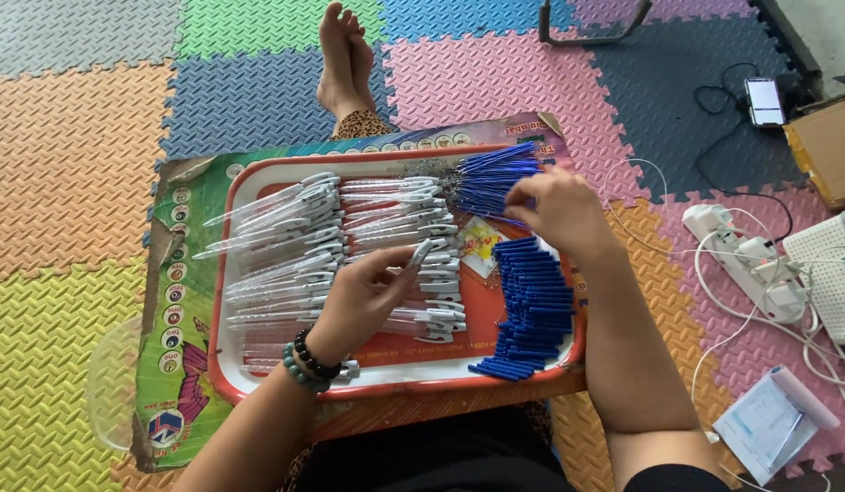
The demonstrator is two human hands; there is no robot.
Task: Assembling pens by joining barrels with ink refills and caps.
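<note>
Resting on a colourful printed board, the red tray (224, 364) holds rows of clear pen barrels (286, 237) along its left half, a stack of blue pen caps (532, 310) by its right rim and a fan of blue refills (491, 178) at its top right corner. The left hand (363, 301), over the tray's middle, pinches one clear barrel (420, 253) (fingers closed on it). The right hand (563, 211) grips the refills.

Blue refill tips (495, 178) beneath right hand (561, 211); cardboard box (828, 146) cut off.
</note>
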